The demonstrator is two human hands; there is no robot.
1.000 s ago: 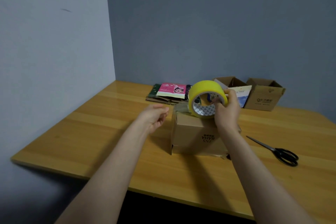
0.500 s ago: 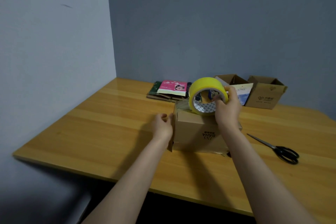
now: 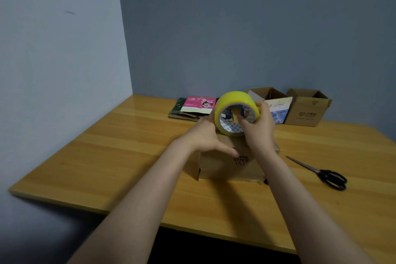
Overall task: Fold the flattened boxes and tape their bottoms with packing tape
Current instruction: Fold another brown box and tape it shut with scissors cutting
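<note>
The brown box (image 3: 227,165) sits mid-frame on the table (image 3: 107,156). The left hand (image 3: 203,135) lies flat on its top, thumb stretched out. Just above, the right hand (image 3: 260,130) grips the yellow tape roll (image 3: 233,99), fingers curled round its rim. Scissors (image 3: 321,172) lie at right.

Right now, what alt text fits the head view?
A person's right hand grips a yellow tape roll over a cardboard box that the left hand rests on, on a wooden table. Scissors lie to the box's right.
</note>
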